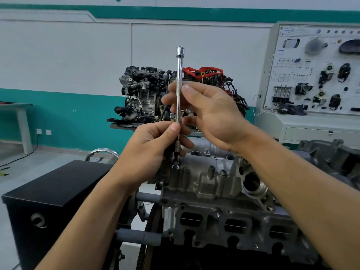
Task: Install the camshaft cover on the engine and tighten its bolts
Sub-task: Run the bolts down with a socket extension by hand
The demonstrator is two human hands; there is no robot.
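A grey aluminium camshaft cover (202, 178) sits on top of the engine (224, 227) in front of me. A long chrome extension bar (179, 75) stands upright, its lower tip on a bolt (176, 166) at the cover's near left corner. My left hand (155, 145) pinches the bar low down between thumb and fingers. My right hand (206, 112) grips the knurled middle of the bar from the right. Other bolts (223, 172) show along the cover's edge.
A black metal box (48, 197) stands to the left of the engine stand. Two display engines (144, 94) sit on a bench behind. A training panel (315, 69) with car parts fills the right wall. A white table (19, 117) stands at far left.
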